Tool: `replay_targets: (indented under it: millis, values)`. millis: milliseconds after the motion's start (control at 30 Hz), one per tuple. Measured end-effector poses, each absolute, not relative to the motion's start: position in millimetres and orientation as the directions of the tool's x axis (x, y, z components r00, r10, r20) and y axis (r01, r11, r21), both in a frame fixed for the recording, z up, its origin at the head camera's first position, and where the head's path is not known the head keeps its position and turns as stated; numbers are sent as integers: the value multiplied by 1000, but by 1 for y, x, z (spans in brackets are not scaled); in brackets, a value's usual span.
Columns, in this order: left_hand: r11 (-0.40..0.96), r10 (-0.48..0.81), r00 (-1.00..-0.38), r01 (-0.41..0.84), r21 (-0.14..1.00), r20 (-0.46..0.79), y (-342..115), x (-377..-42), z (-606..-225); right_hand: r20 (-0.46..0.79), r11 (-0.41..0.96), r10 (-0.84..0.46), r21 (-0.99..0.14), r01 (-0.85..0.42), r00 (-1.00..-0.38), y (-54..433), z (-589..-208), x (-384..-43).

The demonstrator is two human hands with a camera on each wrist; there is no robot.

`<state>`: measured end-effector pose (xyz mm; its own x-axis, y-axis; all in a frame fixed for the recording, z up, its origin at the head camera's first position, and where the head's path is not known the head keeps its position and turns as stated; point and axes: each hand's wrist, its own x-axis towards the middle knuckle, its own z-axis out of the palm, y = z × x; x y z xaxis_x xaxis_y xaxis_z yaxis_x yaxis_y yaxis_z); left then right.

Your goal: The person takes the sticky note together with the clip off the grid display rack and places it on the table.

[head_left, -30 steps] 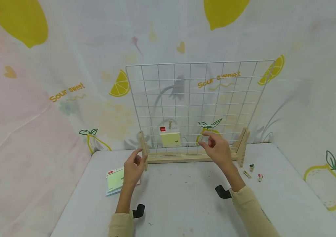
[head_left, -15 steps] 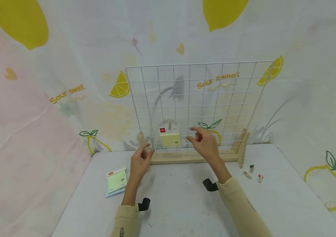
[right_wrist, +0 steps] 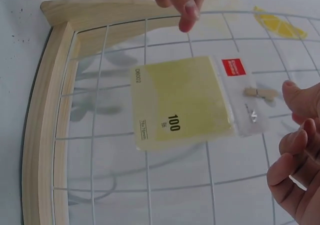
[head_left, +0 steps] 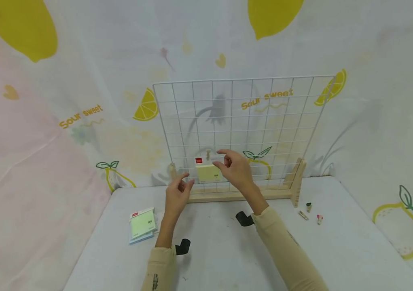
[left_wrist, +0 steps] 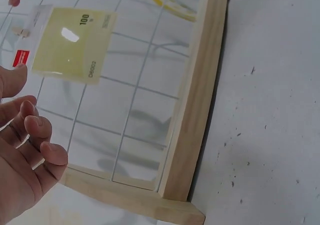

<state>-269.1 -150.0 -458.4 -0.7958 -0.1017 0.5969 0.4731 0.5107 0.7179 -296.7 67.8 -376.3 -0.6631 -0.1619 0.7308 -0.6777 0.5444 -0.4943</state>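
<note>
A yellow sticky-note pack (head_left: 207, 173) in a clear sleeve with a red label hangs on the white wire grid (head_left: 250, 121). At its top a small wooden clothespin (right_wrist: 260, 93) sits over the sleeve. My right hand (head_left: 237, 169) is at the pack's upper right, thumb and forefinger apart, with nothing between them. Lower left of the pack is my left hand (head_left: 177, 197), fingers loosely bent and holding nothing. In the left wrist view, the left thumb (left_wrist: 15, 80) overlaps the area by the red label.
A wooden base (head_left: 242, 195) carries the grid, with an upright foot (head_left: 296, 182) at its right end. On the table's left lies a green sticky-note pack (head_left: 142, 223) over a blue one (head_left: 141, 238). Several small clothespins, one (head_left: 303, 215) plain, lie at the right.
My right hand has moved left to the hanging pack's upper corner. My left hand has shifted right and slightly up towards the same pack. The pack stays in place.
</note>
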Motion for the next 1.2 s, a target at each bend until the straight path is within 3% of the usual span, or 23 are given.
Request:
replay_targets:
  millis: [500,867,1200]
  values:
    - [458,-32,-853,450,766,520,-138,-280,-453,637,743,-203,-394,-540,-744,40,-364,-300]
    - [455,-79,-859,420,785,505,-131,-289,-455,674,819,-259,-226,-527,-692,32,-361,-304]
    - [344,-89,-897,380,859,432,-124,-293,-455,720,815,-244,-210,-540,-649,30,-360,-305]
